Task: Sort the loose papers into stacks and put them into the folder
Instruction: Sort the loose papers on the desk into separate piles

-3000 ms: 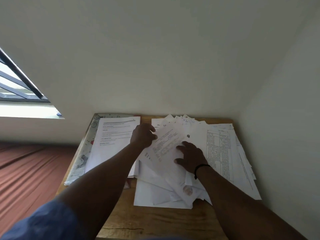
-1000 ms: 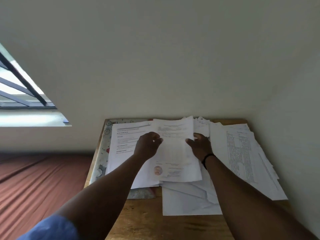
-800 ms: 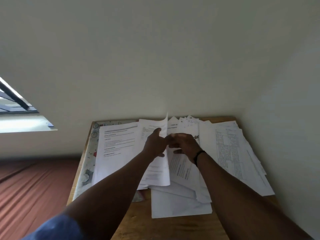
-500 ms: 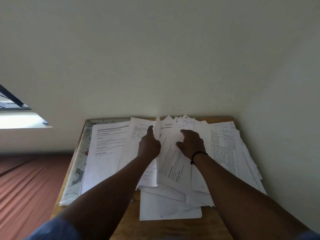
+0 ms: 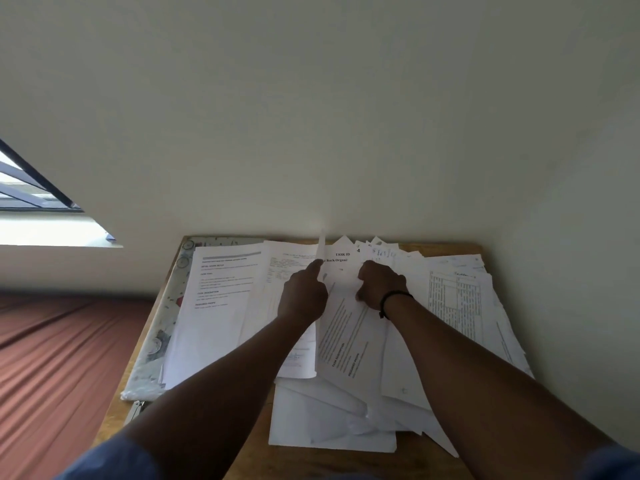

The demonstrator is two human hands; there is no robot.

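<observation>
The fingers of the left hand [image 5: 304, 292] pinched a sheet [image 5: 319, 306] standing on edge at mid-frame; a second before it lay flat. The right hand [image 5: 379, 284] pressed the loose papers [image 5: 349, 337], fingers seemingly curled. Sorting continued. "TASK ID" showed. A patterned folder [image 5: 156, 344], maybe, lay lower left.

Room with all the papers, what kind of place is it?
Probably a room in a home, used as a small study corner. A wooden table stands pushed into a corner of plain walls, loose printed papers cover it, and a barred window sits low on the left.
</observation>
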